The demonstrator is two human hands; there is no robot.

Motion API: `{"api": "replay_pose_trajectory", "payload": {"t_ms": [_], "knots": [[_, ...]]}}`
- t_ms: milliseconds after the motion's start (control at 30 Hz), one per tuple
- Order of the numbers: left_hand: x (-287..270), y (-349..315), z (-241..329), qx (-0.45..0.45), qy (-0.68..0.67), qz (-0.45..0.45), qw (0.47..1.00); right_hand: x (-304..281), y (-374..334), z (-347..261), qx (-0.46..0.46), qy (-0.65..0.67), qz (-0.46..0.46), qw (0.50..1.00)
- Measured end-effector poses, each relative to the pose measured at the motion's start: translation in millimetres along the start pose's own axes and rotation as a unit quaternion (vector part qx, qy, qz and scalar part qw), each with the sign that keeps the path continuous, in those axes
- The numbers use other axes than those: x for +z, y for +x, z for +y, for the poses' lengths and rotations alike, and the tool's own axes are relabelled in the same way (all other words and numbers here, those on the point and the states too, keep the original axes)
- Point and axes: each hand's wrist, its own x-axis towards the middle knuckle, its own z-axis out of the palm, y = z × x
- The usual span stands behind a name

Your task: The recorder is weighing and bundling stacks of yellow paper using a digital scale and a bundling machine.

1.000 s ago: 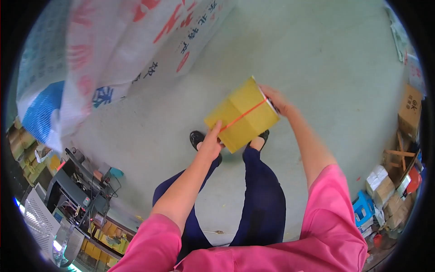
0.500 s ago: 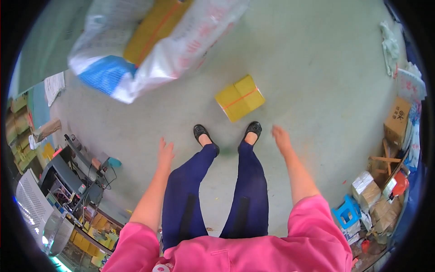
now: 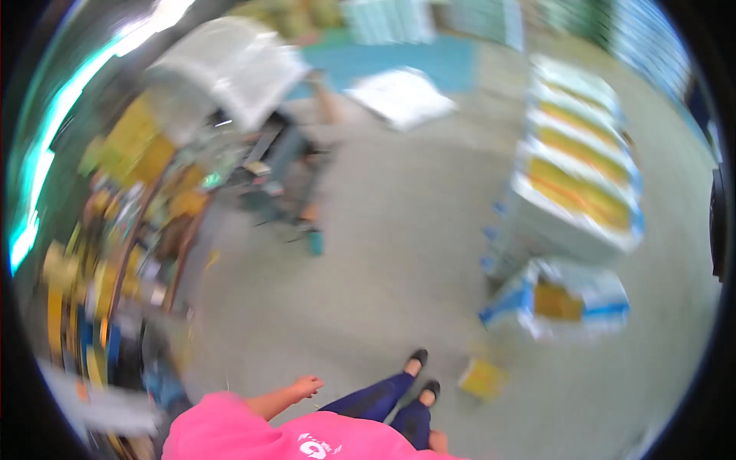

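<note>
My left hand hangs beside my left thigh. It holds nothing and its fingers are loosely stretched out. A small patch of my right hand or forearm shows at the lower edge beside my thigh; its fingers are hidden. On the floor by my feet lies a yellow package, blurred, apart from both hands. Beyond it stands an opened white and blue woven sack with a yellow package inside.
Behind the opened sack runs a row of white sacks with yellow packages in their tops. A white sack lies on a blue mat farther back. A cluttered rack and a dark machine with cables stand at left.
My view has swung left and upward, bringing the rack and the row of sacks into sight. My feet and the yellow package now appear lower and farther right; the right hand has mostly left view.
</note>
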Motion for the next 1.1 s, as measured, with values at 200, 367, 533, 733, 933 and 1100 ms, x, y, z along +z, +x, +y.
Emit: {"api": "replay_pose_trajectory", "payload": {"t_ms": [200, 367, 533, 733, 933, 1100], "knots": [[28, -67, -166, -0.078, -0.241, 0.066, 0.965, -162, 138, -98, -0.183, -0.122, -0.014, 0.975], [74, -33, -323, 0.168, 0.124, 0.028, 0.977, -218, 167, -223, -0.213, -0.169, -0.056, 0.961], [60, -11, -366, 0.196, 0.148, 0.127, 0.961, -199, 215, -386, -0.219, -0.181, -0.071, 0.956], [-161, -65, -363, -0.158, -0.522, 0.181, 0.818, -120, 244, -533, -0.187, -0.152, -0.117, 0.963], [-306, -32, -453, -0.048, -0.640, 0.334, 0.690, -49, 250, -688, -0.131, -0.074, -0.156, 0.976], [-352, 23, -506, -0.099, -0.704, 0.256, 0.655, -39, 299, -841, -0.109, -0.076, -0.229, 0.964]]}}
